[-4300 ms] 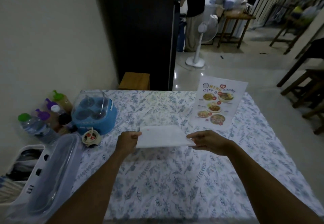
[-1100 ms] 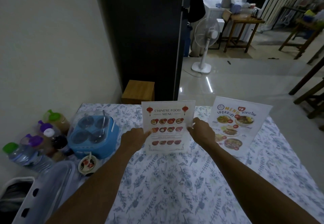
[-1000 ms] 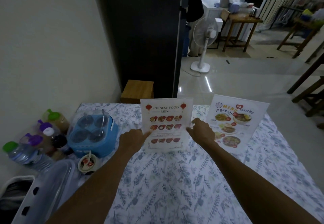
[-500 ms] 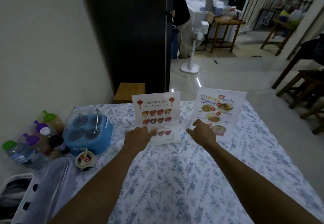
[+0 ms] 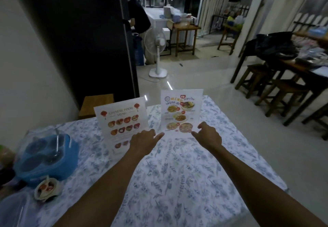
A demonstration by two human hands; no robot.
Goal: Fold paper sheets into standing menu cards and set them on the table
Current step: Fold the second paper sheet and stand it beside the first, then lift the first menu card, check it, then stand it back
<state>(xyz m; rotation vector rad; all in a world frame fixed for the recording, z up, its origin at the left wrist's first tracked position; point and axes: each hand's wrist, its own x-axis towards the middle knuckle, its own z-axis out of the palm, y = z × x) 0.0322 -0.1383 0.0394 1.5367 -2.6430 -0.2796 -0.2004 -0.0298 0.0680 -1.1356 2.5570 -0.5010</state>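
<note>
Near the table's left edge sits a blue container [image 5: 47, 159] with a small bowl [image 5: 47, 189] just in front of it. Toward the far edge of the table [image 5: 177, 182] the Chinese food menu card [image 5: 122, 120] stands upright; the left hand [image 5: 144, 142] hangs before its lower right corner, fingers loosely spread, holding nothing. The second menu card [image 5: 181, 112] stands to its right, near the far right corner, with the right hand [image 5: 208, 135] at its base, fingers loosely curled and empty.

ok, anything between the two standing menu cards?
Head view: only bare floral tablecloth between the Chinese food menu card and the Thai menu card; the left hand's fingertip reaches toward the gap.
</note>
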